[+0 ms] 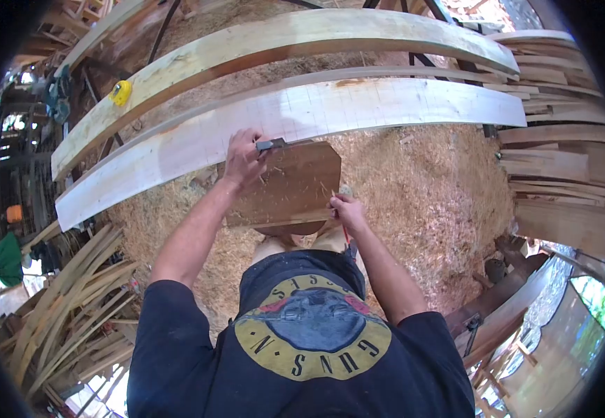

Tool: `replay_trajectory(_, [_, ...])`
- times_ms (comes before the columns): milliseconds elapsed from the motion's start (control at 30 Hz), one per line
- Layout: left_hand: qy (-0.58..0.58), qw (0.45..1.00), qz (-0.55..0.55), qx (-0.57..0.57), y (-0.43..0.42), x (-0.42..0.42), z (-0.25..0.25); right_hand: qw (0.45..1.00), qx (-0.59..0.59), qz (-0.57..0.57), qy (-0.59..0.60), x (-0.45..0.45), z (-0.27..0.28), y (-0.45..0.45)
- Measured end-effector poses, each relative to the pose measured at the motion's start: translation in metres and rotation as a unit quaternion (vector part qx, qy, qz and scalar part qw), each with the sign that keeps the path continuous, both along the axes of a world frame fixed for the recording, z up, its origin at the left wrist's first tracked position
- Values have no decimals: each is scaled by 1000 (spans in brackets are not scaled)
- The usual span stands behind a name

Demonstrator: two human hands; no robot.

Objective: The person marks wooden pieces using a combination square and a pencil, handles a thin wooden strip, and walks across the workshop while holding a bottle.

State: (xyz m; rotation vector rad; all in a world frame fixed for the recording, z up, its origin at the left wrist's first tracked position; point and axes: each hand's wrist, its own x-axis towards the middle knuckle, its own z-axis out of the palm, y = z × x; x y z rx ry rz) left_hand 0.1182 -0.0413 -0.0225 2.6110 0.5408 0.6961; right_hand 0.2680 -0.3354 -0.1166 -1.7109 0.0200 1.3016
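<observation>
My left hand (245,159) is closed around a small square (270,145) with a dark grey stock, held at the near edge of a long pale plank (302,111). Thin marks cross the plank's face at intervals. Lower and to the right, my right hand (347,210) pinches a slim red pencil (345,233), its tip pointing up beside the brown board. That brown wooden board (288,184), with clipped corners and some shavings on it, lies below the plank, between my hands and in front of my legs.
Behind the marked plank runs a second thick beam (281,42), with a yellow tape measure (120,93) on it. Shavings (428,188) cover the ground. Stacked boards (553,164) stand right; thin offcuts (72,299) pile at lower left. A green cloth-like item (8,259) hangs far left.
</observation>
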Motion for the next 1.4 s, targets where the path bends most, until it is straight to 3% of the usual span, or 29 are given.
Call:
replay_trajectory(400, [9,999,-1,-33,-3,0,3,998,22,-58,32,-13,-11,-3])
replay_trajectory(667, [16,1000,1,-8,0,0,-5,1000,-5,-9,-17,-14,-18,-10])
replay_trajectory(1267, [13,1000,0,2,1,0,-8,999,28,-10,24,-18,-12,13])
replay_trajectory(1400, [13,1000,-1,5,0,1,-4,999,40,9,26,-18,15,38])
